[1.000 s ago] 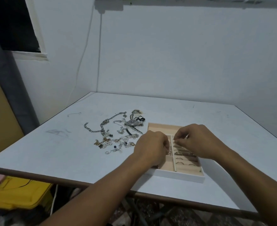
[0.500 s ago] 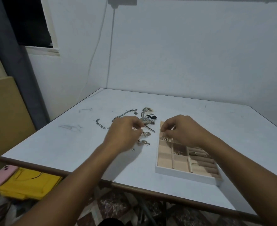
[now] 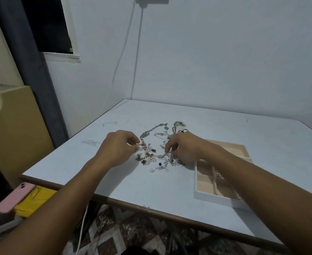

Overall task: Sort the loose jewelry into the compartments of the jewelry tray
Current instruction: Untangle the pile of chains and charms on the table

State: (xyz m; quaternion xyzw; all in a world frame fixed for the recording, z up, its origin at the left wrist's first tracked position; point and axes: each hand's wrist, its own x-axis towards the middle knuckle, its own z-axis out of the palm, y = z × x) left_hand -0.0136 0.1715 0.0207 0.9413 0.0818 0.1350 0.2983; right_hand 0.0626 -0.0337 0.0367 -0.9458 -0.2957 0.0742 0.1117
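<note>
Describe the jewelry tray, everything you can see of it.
The jewelry tray is a shallow rectangular box, white outside, lined tan, split by dividers into compartments. It lies flat on the table near the front edge, right of the loose jewelry. A small silvery piece lies inside. The right forearm crosses over it.

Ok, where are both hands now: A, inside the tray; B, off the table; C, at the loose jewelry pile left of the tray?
C: the left hand and right hand both reach into the jewelry pile on the table, beside the tray.
</note>
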